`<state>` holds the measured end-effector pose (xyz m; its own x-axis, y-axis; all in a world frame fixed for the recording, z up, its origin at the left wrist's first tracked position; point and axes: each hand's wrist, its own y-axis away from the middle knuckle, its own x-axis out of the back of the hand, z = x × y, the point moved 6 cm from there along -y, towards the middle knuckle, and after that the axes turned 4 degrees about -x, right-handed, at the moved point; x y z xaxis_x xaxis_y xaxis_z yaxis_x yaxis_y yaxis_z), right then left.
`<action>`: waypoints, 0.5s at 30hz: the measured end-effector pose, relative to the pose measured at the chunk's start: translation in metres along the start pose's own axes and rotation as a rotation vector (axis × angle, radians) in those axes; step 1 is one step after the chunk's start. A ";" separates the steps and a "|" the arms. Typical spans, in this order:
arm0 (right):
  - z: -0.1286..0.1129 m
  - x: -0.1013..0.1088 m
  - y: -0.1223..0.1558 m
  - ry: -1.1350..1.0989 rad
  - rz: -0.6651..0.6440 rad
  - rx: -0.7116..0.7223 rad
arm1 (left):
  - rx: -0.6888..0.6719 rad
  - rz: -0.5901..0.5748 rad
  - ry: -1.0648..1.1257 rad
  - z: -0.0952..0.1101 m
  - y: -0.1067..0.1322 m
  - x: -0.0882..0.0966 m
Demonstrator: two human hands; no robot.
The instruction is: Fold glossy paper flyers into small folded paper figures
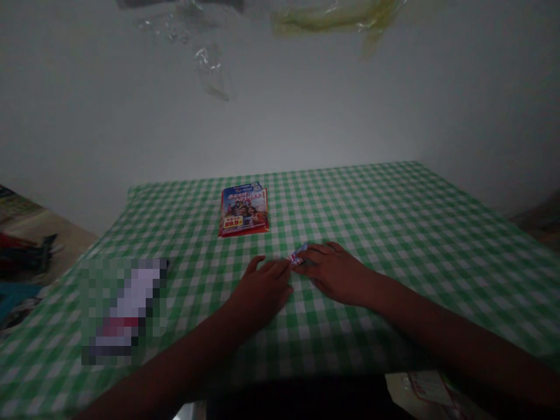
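Observation:
A small piece of folded printed paper (296, 258) lies on the checked cloth, with white, red and blue showing. At its left end, my left hand (265, 290) presses on it with the fingertips, thumb side tucked in. My right hand (336, 273) covers the paper's right end, its fingers bent over and gripping it. Much of the paper is hidden beneath the fingers, so its full shape cannot be made out.
Beyond my hands sits a stack of colourful flyers (244, 211). A blurred-out, phone-like object (133, 300) rests at the left. A green and white checked tablecloth (394, 221) covers the table, which meets a white wall (315, 111) at the back.

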<state>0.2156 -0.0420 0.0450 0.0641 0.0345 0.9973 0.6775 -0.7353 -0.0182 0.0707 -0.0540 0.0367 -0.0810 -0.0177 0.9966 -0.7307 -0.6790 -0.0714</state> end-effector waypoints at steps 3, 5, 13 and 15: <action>-0.002 0.002 0.002 -0.007 -0.010 -0.061 | 0.010 -0.038 -0.034 0.004 0.008 0.000; -0.003 0.003 0.003 -0.007 -0.007 -0.104 | 0.013 -0.042 -0.055 0.006 0.011 0.001; 0.014 0.002 0.004 0.068 0.072 -0.202 | -0.044 -0.052 -0.018 0.004 0.016 -0.003; 0.023 0.002 0.004 0.095 0.070 -0.235 | -0.042 -0.053 -0.012 0.003 0.017 -0.003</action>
<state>0.2350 -0.0294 0.0454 0.0283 -0.0781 0.9965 0.4842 -0.8711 -0.0820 0.0608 -0.0678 0.0327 -0.0335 0.0086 0.9994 -0.7615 -0.6479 -0.0199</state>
